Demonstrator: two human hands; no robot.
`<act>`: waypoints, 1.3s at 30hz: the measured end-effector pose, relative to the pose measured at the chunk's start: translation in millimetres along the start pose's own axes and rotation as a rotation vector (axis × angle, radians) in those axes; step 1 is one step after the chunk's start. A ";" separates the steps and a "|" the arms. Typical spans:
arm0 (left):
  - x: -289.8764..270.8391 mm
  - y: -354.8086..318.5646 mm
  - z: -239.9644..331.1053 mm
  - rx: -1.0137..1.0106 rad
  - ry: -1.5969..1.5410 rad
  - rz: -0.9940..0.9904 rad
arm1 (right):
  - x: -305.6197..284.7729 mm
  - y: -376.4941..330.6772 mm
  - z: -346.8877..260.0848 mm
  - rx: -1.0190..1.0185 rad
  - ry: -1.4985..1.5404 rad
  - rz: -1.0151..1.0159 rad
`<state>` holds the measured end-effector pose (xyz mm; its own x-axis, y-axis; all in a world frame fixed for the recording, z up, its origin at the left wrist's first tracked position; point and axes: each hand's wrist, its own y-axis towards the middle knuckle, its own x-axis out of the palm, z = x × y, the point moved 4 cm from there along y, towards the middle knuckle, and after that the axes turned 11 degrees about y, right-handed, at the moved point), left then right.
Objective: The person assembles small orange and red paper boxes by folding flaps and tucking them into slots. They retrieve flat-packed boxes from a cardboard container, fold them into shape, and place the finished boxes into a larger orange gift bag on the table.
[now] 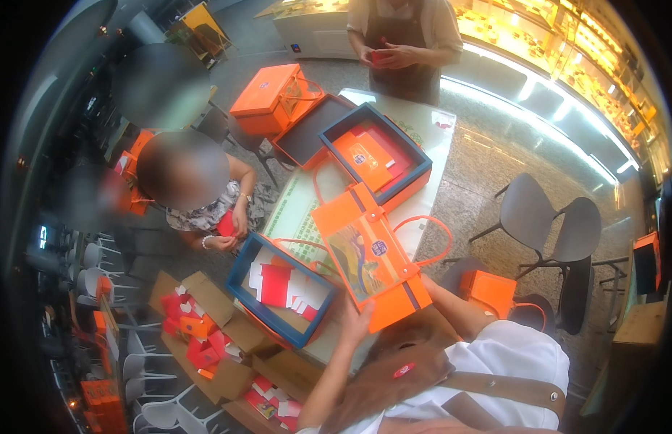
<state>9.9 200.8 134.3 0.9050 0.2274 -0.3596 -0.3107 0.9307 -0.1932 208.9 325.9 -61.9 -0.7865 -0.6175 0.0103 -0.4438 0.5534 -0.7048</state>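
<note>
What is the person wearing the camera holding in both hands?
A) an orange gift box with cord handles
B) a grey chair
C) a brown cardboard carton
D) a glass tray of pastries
A: the left hand and right hand grip the orange gift box, with its orange cord handles looping out, over the table.

An orange gift box (372, 260) with a picture panel and loop handle lies tilted on the counter (437, 137). Left of it sits a blue tray (281, 289) of red and white cartons. Beyond it stands a blue-rimmed open box (375, 155), then a closed orange box (267, 98). Below the tray, brown cardboard boxes (205, 340) hold red packets.
</note>
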 end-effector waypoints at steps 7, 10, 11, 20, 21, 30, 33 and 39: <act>6.1 -38.2 -2.5 0.050 0.035 0.008 | 2.8 -24.8 7.0 -0.179 -0.158 0.052; 4.9 -55.3 33.5 0.222 0.093 -0.006 | 4.3 -42.4 10.9 -0.268 -0.217 0.100; 5.6 -61.4 41.4 0.221 0.117 -0.008 | 3.9 -48.3 11.7 -0.296 -0.230 0.125; 9.7 -109.3 21.6 0.310 0.099 -0.106 | 6.6 -100.7 3.0 -0.633 -0.291 0.310; 5.3 -114.5 29.2 0.279 0.203 -0.162 | 2.3 -109.5 5.6 -0.664 -0.270 0.356; 32.4 -127.5 53.3 0.104 -0.036 -0.436 | -52.6 -201.1 51.4 -0.713 0.574 0.605; 71.6 -109.6 39.6 0.144 0.033 -0.594 | -82.1 -250.8 106.1 -0.604 0.579 0.850; 178.0 -97.9 4.8 0.231 0.329 -0.903 | -113.1 -350.0 202.3 -0.394 0.608 1.273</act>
<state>202.9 151.6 93.6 0.6376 -0.6541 -0.4070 0.5528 0.7564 -0.3498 540.0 89.0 40.1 -0.7405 0.6651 -0.0961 0.6665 0.7086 -0.2318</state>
